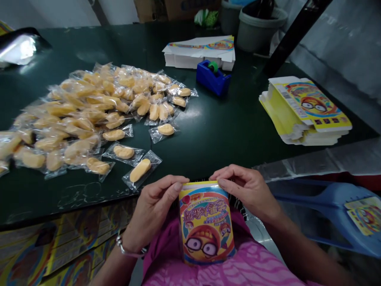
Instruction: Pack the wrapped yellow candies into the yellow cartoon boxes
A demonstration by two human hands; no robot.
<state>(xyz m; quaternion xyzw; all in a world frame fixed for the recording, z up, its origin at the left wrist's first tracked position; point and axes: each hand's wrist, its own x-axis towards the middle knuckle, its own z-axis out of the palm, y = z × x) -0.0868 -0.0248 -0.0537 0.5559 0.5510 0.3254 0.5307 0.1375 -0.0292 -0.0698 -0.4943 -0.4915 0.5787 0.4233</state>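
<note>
A bright printed carton (206, 226) with a cartoon face in glasses rests against my lap, its print upside down to me. My left hand (159, 208) pinches the top left corner of the carton between thumb and fingers. At the top right corner, my right hand (245, 190) grips the same edge with thumb and fingertips. Just beyond my left hand lie clear-wrapped yellow pieces (140, 171), candies or biscuits by their look, at the near end of a large heap (89, 107).
On the dark green table (214, 131) stand a blue tape dispenser (212, 79), a stack of white-sided cartons (193, 55) and a stack of flat cartons (309, 107). Grey buckets (258, 29) are at the back. A blue stool (324, 202) is to the right, printed cartons (74, 242) below left.
</note>
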